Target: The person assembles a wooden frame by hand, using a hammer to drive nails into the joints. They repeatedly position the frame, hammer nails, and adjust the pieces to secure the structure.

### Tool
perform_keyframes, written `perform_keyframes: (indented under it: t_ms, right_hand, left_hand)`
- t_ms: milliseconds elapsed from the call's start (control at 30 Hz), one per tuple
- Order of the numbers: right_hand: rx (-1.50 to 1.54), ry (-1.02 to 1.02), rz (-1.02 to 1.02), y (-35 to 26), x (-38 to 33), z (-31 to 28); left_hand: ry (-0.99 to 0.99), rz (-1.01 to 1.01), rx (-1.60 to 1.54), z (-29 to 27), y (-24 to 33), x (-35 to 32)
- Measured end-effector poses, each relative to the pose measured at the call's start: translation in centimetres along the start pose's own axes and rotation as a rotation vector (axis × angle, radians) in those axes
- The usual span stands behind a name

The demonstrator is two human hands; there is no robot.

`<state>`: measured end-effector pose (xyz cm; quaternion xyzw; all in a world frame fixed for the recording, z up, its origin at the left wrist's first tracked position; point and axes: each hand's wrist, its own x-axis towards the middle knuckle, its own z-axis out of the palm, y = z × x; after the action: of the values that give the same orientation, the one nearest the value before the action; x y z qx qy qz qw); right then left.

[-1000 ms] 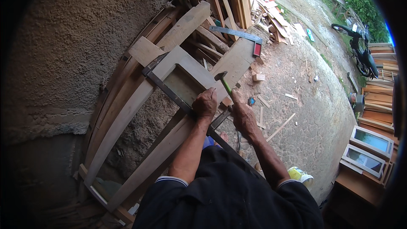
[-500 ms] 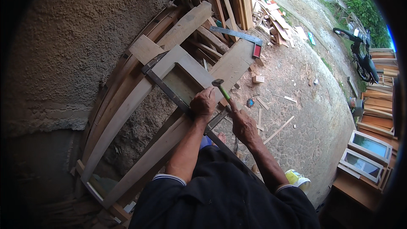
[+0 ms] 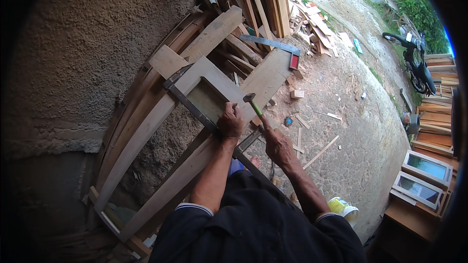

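Observation:
My right hand (image 3: 280, 147) is wrapped round the handle of a small hammer (image 3: 256, 108), whose dark head is up and close to the wooden frame (image 3: 195, 75). My left hand (image 3: 231, 122) is closed on top of the frame's near side; whatever its fingers pinch is hidden. Across the frame, beneath my left hand, runs a dark metal bar clamp (image 3: 192, 109). One clamp jaw is at the frame's far left corner, another beside its right edge below the hammer.
A try square (image 3: 278, 42) with a red-marked handle lies on a wide board (image 3: 273, 70). Planks lean at the rough wall (image 3: 97, 44). On the ground are a tape measure (image 3: 288, 121), a wood block (image 3: 297, 94) and a bucket (image 3: 343, 209). Glazed frames (image 3: 424, 178) stand at right.
The hammer head has shifted very slightly down and left. My left hand has moved a little on the frame, its fingers still closed. The frame and clamp look the same.

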<state>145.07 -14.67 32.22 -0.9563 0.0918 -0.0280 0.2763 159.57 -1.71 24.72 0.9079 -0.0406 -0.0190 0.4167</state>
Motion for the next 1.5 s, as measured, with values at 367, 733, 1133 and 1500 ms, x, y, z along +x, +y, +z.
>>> perform_keyframes:
  t_ms: [367, 733, 1133, 1500]
  right_hand:
    - [0.086, 0.099, -0.075, 0.7, -0.4, 1.5]
    - [0.045, 0.030, -0.037, 1.0, -0.5, 1.8]
    - [-0.143, -0.222, 0.091, -0.2, 0.8, -0.9]
    - [0.370, 0.186, 0.036, -2.7, 4.3, 1.0]
  left_hand:
    - [0.014, -0.005, 0.008, 0.0, 0.2, -0.1]
    - [0.043, 0.025, -0.001, 0.0, 0.3, -0.2]
    - [0.053, 0.020, -0.068, -0.2, 0.5, -0.1]
    - [-0.246, -0.643, -1.587, -2.0, 0.0, 1.3]
